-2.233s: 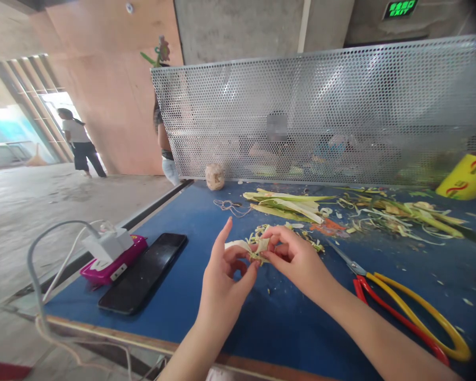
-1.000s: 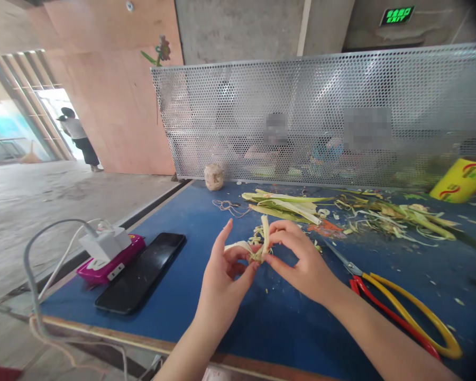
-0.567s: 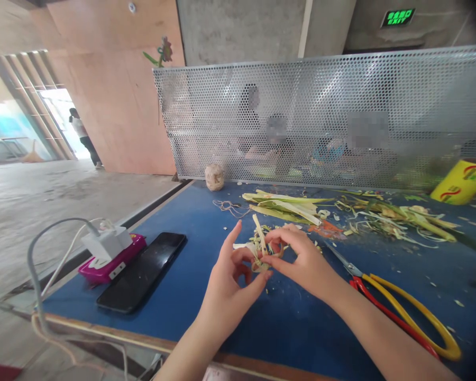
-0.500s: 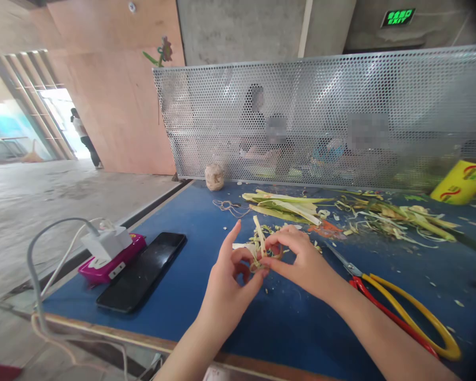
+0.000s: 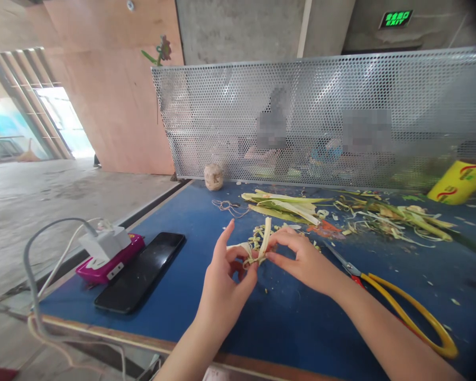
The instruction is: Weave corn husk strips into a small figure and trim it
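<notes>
Pale, narrow plant strips [image 5: 266, 235], apparently husk or leaf, are folded around one another between my hands. One strip stands upright and another sticks out to the left. My left hand [image 5: 224, 283] pinches the small bundle from below between thumb and fingers, its index finger raised. From the right, my right hand [image 5: 301, 259] has thumb and index finger closed at the base of the upright strip. Small yellowish-green pieces [image 5: 257, 233] lie just behind the fingers. Scissors [image 5: 351, 267] with red and yellow handles rest beside my right forearm, which partly covers them.
Long green-white leaves [image 5: 285, 205] and a heap of shredded scraps [image 5: 400, 217] lie farther back. A twine ball [image 5: 213, 177] stands near the perforated metal screen [image 5: 222, 116], with people behind it. At left are a black phone [image 5: 143, 272] and a purple power strip [image 5: 119, 259] with cables.
The upright strip now leans slightly right, and my right hand's fingers have shifted a little along the bundle. The person in the far doorway has almost gone from sight.
</notes>
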`<state>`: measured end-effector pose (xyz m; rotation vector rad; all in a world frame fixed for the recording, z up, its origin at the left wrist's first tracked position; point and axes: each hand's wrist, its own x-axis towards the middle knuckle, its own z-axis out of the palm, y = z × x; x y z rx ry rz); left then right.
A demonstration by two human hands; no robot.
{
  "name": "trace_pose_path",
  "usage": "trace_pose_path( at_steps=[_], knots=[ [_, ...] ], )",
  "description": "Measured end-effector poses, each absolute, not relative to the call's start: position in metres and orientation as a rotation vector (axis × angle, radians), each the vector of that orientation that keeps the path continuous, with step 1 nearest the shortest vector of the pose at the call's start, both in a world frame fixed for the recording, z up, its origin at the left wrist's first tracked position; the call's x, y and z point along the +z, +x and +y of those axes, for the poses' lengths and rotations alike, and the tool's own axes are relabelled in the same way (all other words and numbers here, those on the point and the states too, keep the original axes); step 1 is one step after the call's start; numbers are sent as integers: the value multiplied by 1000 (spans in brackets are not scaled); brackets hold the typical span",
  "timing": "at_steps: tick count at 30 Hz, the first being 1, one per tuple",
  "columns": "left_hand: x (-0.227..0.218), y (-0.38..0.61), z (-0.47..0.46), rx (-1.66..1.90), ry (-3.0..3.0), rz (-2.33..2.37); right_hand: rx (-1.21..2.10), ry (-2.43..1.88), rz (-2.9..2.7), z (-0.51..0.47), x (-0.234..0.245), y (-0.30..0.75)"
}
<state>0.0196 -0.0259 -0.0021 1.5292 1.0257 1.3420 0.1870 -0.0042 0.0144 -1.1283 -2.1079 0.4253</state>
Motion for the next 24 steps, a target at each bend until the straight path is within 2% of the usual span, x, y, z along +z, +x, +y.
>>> trace_pose_path(
  at_steps=[16,24],
  knots=[
    [-2,19,-25,1315,1474,984,489,-1118,-2195,-6,14,185],
    [-6,20,-25,1306,1474,916,653,-1125,-2063,-3,14,183]
  ],
)
